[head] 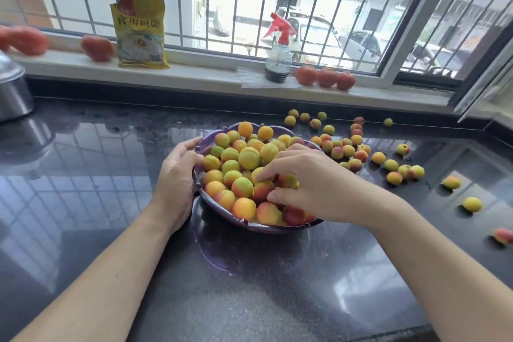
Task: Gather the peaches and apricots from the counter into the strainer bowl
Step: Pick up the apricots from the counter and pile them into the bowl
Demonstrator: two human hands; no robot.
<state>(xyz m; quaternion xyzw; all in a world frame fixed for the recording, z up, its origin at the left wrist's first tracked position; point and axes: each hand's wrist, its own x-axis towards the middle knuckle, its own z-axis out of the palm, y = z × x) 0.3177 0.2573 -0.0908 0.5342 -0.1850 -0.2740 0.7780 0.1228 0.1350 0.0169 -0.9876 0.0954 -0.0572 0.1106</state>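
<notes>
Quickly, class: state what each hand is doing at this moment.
Left hand: holds the rim of the purple plastic strainer bowl.
Right hand: fingers curled over the orange-yellow fruit in the bowl; whether it grips any cannot be told.

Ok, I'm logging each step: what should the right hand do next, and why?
Probably let go and reach right. The right hand rests on the fruit heaped in the bowl, which the left hand steadies by its rim, while loose fruit lies on the counter just beside the bowl.
</notes>
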